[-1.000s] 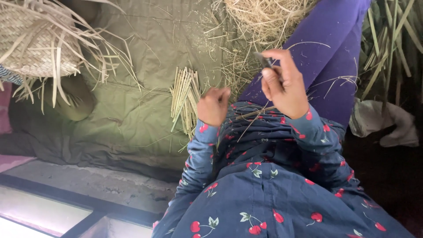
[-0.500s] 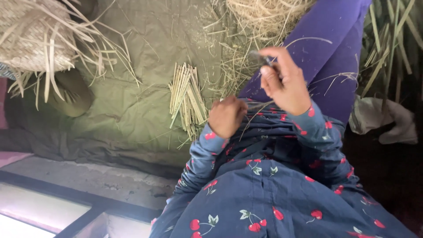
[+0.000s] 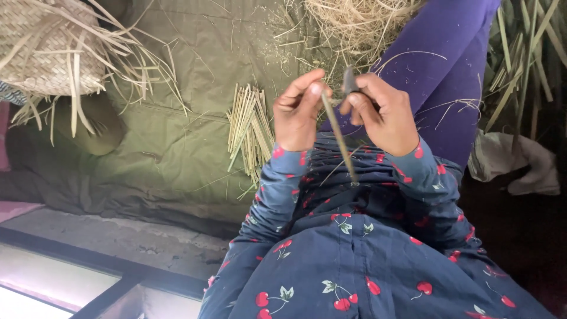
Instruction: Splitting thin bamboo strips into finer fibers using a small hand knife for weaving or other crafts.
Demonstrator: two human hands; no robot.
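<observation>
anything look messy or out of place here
Nothing is damaged. Loose straw lies scattered over the green cloth, and the woven basket has unfinished strands sticking out. The cut sticks lie bundled. The left hand and right hand hold one strip.

There are two hands (image 3: pixel 345 112). They hold one thin reed strip (image 3: pixel 339 139) and one small dark blade (image 3: pixel 349 80). One bundle of cut sticks (image 3: pixel 249 130) lies on one green cloth (image 3: pixel 177 142). One woven basket (image 3: pixel 47 50) sits nearby. One pile of dry straw (image 3: pixel 354 20) is there too.
</observation>
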